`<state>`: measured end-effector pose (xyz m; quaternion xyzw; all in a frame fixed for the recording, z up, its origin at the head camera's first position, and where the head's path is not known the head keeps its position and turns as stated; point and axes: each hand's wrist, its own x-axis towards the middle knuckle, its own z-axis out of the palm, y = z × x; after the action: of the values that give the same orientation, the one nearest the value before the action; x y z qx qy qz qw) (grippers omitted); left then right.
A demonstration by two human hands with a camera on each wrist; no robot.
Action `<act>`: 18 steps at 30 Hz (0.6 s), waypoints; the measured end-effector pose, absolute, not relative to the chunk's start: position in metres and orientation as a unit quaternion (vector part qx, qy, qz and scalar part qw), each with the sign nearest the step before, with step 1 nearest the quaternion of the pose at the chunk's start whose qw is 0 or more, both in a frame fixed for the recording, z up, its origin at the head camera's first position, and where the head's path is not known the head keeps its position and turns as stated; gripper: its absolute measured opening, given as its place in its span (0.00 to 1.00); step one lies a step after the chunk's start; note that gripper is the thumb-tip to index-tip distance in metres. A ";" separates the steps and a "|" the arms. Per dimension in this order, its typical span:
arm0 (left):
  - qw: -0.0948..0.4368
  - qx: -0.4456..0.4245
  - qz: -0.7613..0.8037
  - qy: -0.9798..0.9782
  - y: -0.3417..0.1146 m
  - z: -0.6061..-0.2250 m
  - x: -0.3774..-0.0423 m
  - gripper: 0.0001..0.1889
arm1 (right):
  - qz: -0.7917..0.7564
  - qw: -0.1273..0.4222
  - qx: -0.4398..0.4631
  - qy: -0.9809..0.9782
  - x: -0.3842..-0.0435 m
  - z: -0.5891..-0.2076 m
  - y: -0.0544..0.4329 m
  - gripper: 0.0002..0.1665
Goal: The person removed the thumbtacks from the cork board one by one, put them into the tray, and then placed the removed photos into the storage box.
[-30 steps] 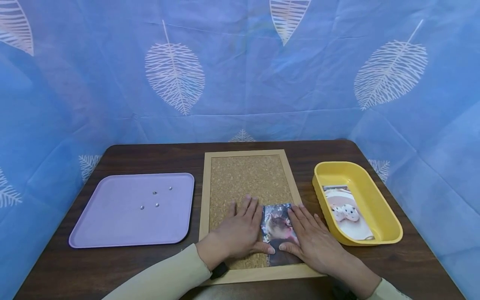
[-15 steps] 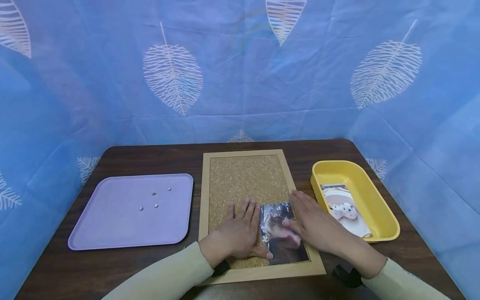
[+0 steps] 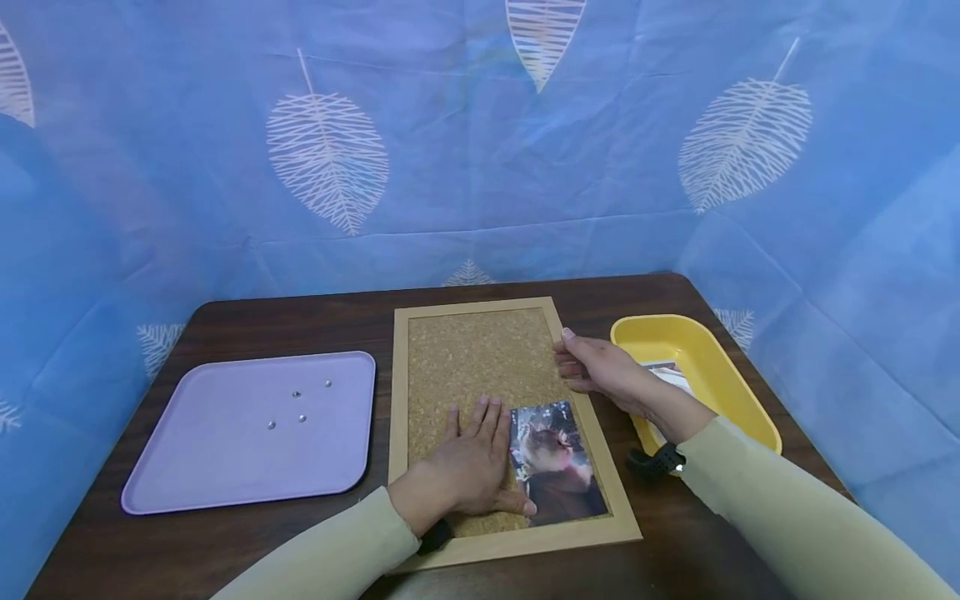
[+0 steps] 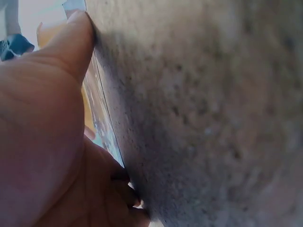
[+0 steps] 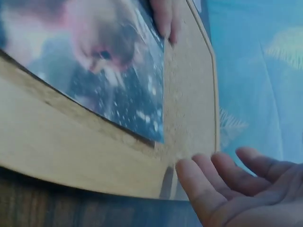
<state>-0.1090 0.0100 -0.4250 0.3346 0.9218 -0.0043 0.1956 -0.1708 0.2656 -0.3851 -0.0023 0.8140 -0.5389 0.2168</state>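
A photo of an animal [image 3: 555, 467] lies flat at the lower right of a wood-framed cork board [image 3: 476, 354]. My left hand [image 3: 468, 471] rests on the cork beside it, fingers spread straight, with the thumb at the photo's left edge. In the left wrist view the thumb [image 4: 71, 47] reaches along the cork surface. My right hand [image 3: 600, 367] hovers by the frame's right side, above the photo's upper corner, holding nothing. Its fingers [image 5: 199, 184] are loosely bent in the right wrist view, apart from the photo [image 5: 109, 61].
To the left is a lilac tray [image 3: 187, 450] bearing several small silvery pins [image 3: 302, 418]. A yellow bin [image 3: 738, 392] stands at the right, and another photo [image 3: 670, 375] inside it is partly covered by my right arm. Blue leaf-print cloth [image 3: 450, 150] hangs behind the table.
My right hand has lifted off the photo and moved up and away along the frame's right side. The left hand stays on the board. The head view has shifted slightly.
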 end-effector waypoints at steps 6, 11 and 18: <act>0.196 0.333 -0.003 0.922 0.009 -0.424 -0.108 0.68 | -0.557 0.265 0.000 0.788 -0.182 -0.384 0.270 0.53; 0.194 0.336 0.000 0.922 0.009 -0.422 -0.108 0.67 | -0.507 0.276 -0.018 0.816 -0.185 -0.378 0.268 0.56; 0.195 0.336 -0.003 0.922 0.009 -0.422 -0.107 0.67 | -0.444 0.298 -0.019 0.845 -0.186 -0.377 0.266 0.55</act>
<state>-0.1069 0.0094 -0.4224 0.3357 0.9215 -0.0033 0.1951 -0.1859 0.2655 -0.3767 -0.0188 0.8445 -0.4444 0.2981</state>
